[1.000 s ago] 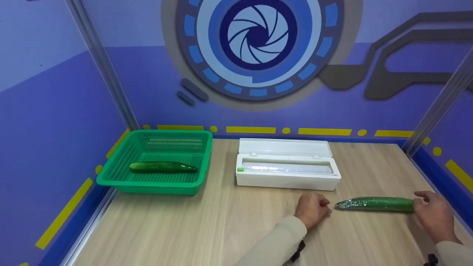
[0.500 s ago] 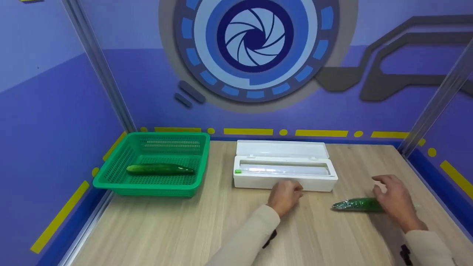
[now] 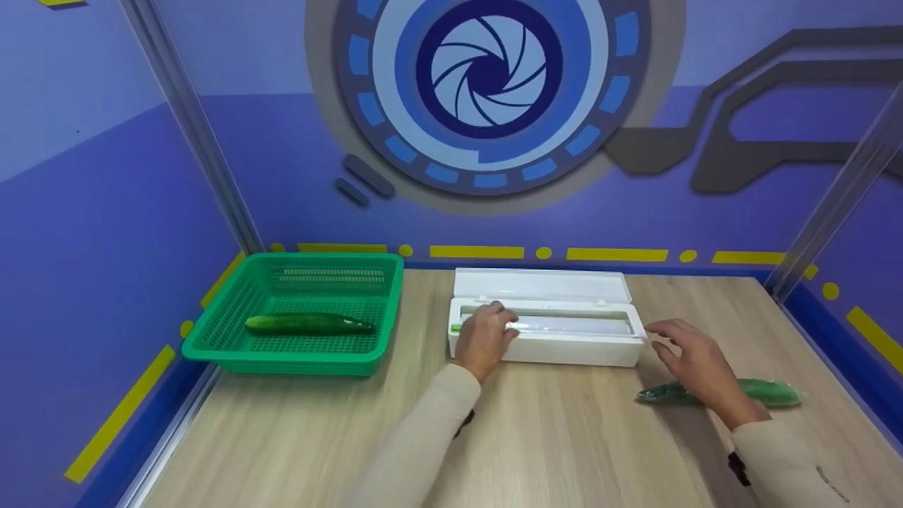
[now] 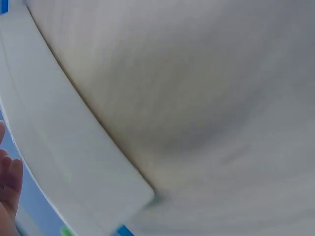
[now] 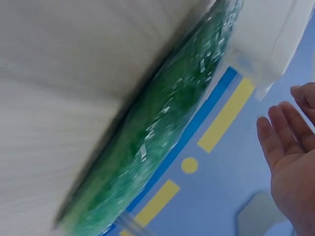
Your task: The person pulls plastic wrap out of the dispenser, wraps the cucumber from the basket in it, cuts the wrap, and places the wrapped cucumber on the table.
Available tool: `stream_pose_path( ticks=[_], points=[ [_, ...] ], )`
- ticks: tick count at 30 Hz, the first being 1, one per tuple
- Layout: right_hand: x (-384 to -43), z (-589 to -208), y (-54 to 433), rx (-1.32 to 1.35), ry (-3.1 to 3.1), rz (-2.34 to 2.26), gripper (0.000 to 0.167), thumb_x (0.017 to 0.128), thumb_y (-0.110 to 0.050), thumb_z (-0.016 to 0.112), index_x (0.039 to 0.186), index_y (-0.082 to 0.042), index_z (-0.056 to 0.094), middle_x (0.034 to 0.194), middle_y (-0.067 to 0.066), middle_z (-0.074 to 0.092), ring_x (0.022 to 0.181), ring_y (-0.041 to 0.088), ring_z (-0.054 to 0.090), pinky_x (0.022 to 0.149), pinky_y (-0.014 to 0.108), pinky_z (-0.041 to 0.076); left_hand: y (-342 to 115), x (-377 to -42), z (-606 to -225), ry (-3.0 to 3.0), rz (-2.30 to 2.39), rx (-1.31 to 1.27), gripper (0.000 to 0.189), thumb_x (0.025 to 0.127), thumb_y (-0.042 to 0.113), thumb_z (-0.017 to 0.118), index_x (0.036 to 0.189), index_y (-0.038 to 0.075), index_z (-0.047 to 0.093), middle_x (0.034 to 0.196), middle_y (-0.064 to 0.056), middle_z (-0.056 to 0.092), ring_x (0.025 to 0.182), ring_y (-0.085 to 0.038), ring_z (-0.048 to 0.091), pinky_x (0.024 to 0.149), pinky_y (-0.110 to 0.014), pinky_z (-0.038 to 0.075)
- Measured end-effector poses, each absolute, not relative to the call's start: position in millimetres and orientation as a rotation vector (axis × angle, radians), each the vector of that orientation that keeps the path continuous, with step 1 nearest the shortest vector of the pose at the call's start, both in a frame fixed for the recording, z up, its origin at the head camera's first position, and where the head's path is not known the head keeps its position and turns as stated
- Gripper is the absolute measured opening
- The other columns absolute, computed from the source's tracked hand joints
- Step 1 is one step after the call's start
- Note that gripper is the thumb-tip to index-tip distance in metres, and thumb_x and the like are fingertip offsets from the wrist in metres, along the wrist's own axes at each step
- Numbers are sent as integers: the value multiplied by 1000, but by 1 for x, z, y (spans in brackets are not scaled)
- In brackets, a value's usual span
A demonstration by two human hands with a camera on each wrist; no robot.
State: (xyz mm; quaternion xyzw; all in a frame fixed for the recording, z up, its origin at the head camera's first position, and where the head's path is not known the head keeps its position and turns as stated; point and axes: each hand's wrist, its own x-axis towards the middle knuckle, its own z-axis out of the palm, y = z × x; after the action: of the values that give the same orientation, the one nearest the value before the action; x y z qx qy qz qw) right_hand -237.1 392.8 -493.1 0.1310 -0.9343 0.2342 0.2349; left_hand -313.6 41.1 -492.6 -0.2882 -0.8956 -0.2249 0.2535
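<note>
A white plastic-wrap box (image 3: 547, 348) stands with its lid raised, showing a roll of cling film (image 3: 571, 325) inside. Over its left end is my left hand (image 3: 485, 339), fingers bent near the green slider (image 3: 456, 328); whether they touch the box is unclear. At the box's right end, my right hand (image 3: 698, 363) has loosely spread fingers and grips nothing. Behind the right wrist, partly covered by it, lies a film-wrapped cucumber (image 3: 769, 392) on the table. The right wrist view shows this wrapped cucumber (image 5: 157, 118) close up, apart from the open palm.
A green basket (image 3: 303, 363) stands on the left of the wooden table (image 3: 564, 437), with a cucumber (image 3: 307, 324) lying in it. Blue printed panels (image 3: 282, 162) enclose the back and sides.
My right hand has let go of the wrapped cucumber and moved left to the box's right end. The left hand has moved left and forward onto the box. The wrapped cucumber stays on the table.
</note>
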Motion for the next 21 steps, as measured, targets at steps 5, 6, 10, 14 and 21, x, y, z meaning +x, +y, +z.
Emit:
stream_pose_path(
  ticks=[5,6,10,14,21],
  points=[
    [-248,-497,379,491,-2536,595,38,88,18,74,121,0,75,119,17,74,112,40,69,92,57,55,14,-321,-490,-2502,-607,-718,18,88,16,89,103,9,83,95,-2,70,90,-17,70,79,-28,57],
    [-250,-498,377,507,-2539,602,38,88,18,74,121,0,76,119,17,74,113,39,69,92,57,54,10,-321,-490,-2515,-615,-701,18,88,15,89,104,8,83,95,-2,70,89,-17,71,79,-28,57],
    [-256,-499,369,516,-2590,669,36,91,16,71,123,-1,76,122,16,73,117,39,67,96,57,53,-3,-324,-491,-2572,-658,-648,18,88,15,88,105,7,84,93,-3,70,88,-16,71,78,-27,57],
    [-260,-495,365,491,-2671,711,35,95,16,65,124,0,75,123,18,72,118,40,66,98,58,52,-9,-325,-490,-2620,-673,-647,13,90,14,86,103,9,85,91,-2,71,87,-15,71,76,-27,58],
    [-265,-486,364,463,-2757,689,28,96,13,66,120,1,76,116,16,74,110,38,69,95,58,54,-15,-327,-484,-2677,-648,-658,7,94,12,82,99,10,85,90,-1,74,88,-15,72,79,-29,58]
  ],
)
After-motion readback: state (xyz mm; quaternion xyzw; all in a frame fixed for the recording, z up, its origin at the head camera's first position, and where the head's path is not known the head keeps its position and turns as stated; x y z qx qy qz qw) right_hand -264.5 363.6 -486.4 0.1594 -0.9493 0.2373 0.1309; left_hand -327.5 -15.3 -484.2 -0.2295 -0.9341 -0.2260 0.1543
